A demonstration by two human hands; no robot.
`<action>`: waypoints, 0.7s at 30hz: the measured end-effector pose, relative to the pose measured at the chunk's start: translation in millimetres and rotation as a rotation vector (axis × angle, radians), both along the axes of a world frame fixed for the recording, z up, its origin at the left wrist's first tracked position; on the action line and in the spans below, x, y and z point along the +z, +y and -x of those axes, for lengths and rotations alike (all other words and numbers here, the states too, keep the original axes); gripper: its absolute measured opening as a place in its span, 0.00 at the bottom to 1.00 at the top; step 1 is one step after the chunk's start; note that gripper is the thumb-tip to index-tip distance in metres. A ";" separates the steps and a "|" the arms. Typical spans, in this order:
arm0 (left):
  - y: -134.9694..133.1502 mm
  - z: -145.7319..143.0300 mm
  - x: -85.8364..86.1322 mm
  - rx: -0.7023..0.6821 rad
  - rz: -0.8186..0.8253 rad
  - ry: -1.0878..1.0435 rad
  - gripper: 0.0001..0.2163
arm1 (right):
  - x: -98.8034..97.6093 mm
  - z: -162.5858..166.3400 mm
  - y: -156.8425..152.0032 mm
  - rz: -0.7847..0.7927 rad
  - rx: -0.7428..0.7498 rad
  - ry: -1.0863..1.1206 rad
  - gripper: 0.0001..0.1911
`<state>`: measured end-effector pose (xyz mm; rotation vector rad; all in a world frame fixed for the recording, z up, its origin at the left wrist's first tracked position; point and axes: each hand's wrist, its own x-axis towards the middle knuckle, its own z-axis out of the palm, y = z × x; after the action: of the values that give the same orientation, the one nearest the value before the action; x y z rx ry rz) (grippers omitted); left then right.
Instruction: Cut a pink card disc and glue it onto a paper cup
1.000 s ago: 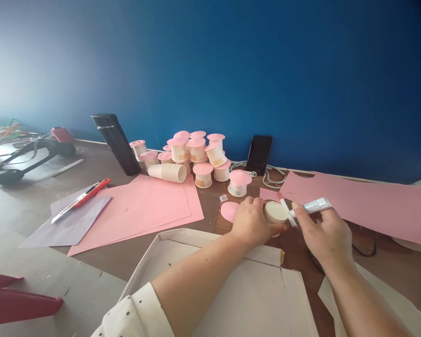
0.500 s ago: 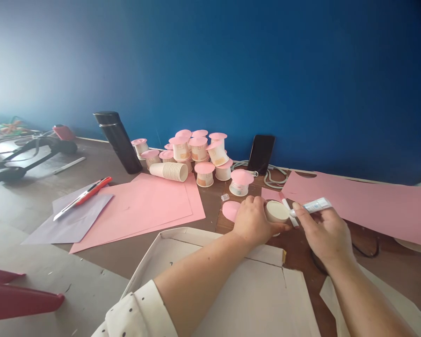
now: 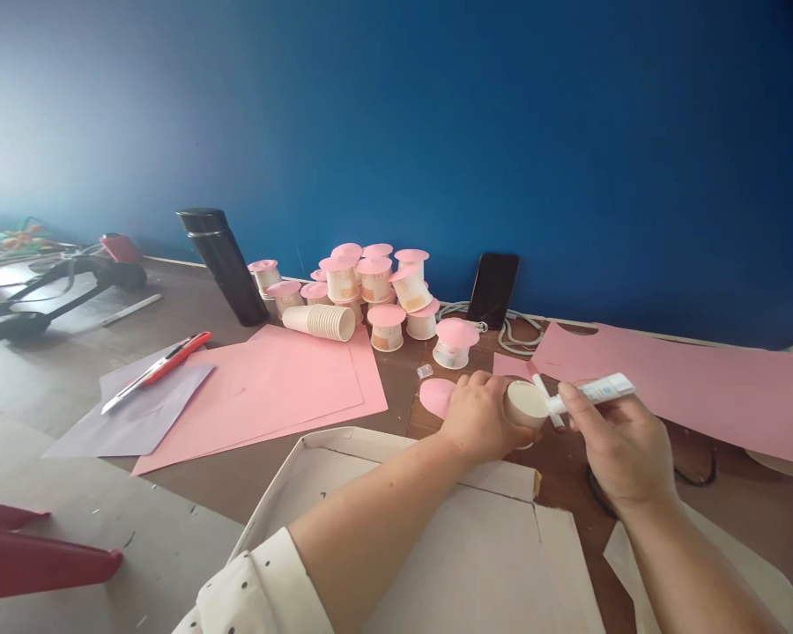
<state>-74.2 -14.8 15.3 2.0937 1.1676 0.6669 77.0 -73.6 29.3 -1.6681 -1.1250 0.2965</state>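
**Paper cup sitting in the left grip**

The left grip is wrapping around the cup's left side; the right grip is pinching a white tube, its tip aiming at the cup's right edge, contact unclear. On the surface, a knife is lying to the left, pink-topped cups are standing behind, and a white stick is crossing beneath the tube's tip. Against half a second ago, cup and tube are sitting slightly farther right.

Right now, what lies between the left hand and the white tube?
Head view: a paper cup, gripped by the left hand, and just past it a white stick.
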 end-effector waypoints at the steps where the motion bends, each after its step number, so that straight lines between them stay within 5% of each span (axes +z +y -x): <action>1: 0.6 -1.0 -1.2 0.013 0.001 -0.005 0.29 | -1.7 0.0 0.7 -0.003 -0.001 0.003 0.21; 11: 0.8 -5.1 -7.6 0.107 -0.009 -0.006 0.31 | -6.5 1.0 1.9 0.013 0.020 -0.143 0.19; 21: 0.1 -1.3 -0.9 0.079 0.057 0.017 0.36 | -3.0 -11.4 6.9 0.178 -0.171 -0.100 0.21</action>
<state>-72.9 -14.7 14.4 2.0185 1.2703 0.6455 88.3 -66.7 26.4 -1.9430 -1.0448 0.2104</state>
